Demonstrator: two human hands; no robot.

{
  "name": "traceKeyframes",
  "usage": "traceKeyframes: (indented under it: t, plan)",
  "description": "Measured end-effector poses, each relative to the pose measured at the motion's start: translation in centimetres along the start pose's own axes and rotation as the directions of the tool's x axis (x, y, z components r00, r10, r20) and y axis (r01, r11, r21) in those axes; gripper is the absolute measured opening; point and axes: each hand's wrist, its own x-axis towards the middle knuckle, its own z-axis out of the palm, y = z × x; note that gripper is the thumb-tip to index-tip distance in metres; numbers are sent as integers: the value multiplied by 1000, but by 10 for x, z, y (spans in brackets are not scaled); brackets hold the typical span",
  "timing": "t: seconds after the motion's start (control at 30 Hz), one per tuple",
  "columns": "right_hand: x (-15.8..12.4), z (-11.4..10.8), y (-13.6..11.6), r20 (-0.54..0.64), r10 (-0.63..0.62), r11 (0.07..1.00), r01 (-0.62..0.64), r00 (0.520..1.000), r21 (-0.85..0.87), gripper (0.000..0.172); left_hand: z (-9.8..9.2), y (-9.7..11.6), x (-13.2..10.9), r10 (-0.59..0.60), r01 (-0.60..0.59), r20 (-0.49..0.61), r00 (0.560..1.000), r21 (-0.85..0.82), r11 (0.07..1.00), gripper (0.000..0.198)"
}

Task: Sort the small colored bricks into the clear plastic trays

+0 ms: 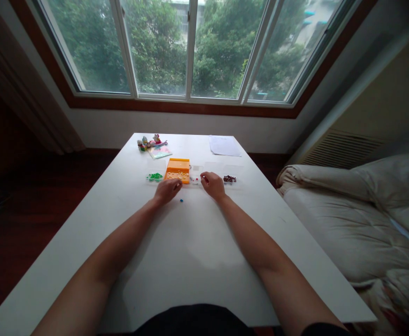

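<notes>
Dark clothing (193,322) is seen nearest. The left hand (168,189) is curled by an orange case (178,164), the right hand (212,184) by a red bit (197,179); whether anything is pinched cannot be told. Green bits (154,177) and brown bits (229,178) seem sorted; a blue bit (181,200) is left on the counter (197,238).

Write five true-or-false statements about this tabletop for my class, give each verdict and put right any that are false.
1. The green pieces are nearer the left hand than the right hand. True.
2. A small blue piece lies on the table, nearer the camera than both hands. True.
3. The brown pieces lie left of the orange case. False: they lie to its right.
4. The white paper lies at the table's near edge. False: it lies toward the far edge.
5. The table is black. False: it is white.
</notes>
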Motion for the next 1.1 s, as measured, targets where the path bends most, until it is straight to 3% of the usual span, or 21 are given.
traceKeyframes:
  t: [0.07,0.2,0.33,0.47,0.6,0.7,0.77,0.93,1.0,1.1]
  plan:
    - [0,1,-3,35,-35,999,35,999,5,17,-8,-20,4,-181,180,-103,978,-13,984,24]
    - [-1,6,-12,202,-169,985,160,965,57,10,-22,-61,9,-448,436,-246,860,-104,894,27]
    - [-4,12,-31,402,-325,945,275,856,178,11,-25,-87,8,-570,546,-328,753,-172,820,26]
    - [-7,16,-51,464,-396,917,317,793,240,18,-22,-98,3,-617,580,-314,722,-212,787,26]
    - [-10,19,-60,485,-396,917,314,780,245,8,-19,-97,2,-594,547,-313,741,-232,804,27]
    - [-11,23,-57,472,-405,912,312,783,265,3,-18,-91,2,-537,488,-297,790,-227,843,27]
    - [-10,25,-52,439,-380,923,299,814,243,2,-17,-86,3,-497,451,-270,825,-215,866,26]
    - [-2,16,-25,183,-102,995,100,978,23,8,-12,-69,3,-380,353,-185,906,-164,921,25]
    - [2,8,-9,57,25,997,-21,998,-78,13,-8,-60,3,-302,281,-153,941,-146,949,24]
    - [5,-2,12,-85,172,963,-185,981,-194,18,-2,-45,2,-168,159,-81,982,-112,981,23]
